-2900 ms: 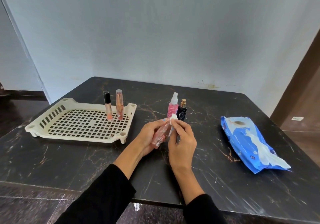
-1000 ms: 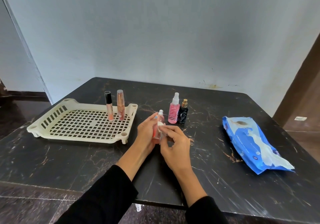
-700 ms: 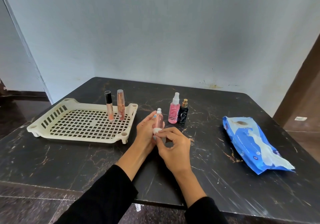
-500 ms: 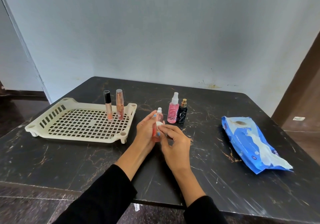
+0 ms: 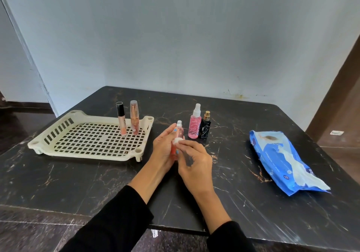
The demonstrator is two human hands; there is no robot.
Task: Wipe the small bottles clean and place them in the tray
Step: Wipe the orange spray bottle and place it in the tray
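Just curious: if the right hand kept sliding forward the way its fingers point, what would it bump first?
Probably the small peach-pink spray bottle gripped by the left hand; the right hand already presses a white wipe wad against it.

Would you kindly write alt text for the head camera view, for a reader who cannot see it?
A left hand holds a small pink bottle upright while the right hand rubs it with a white wipe. Two slim tubes stand in a cream tray at left; two bottles wait behind the hands, and a blue wipes pack lies right.
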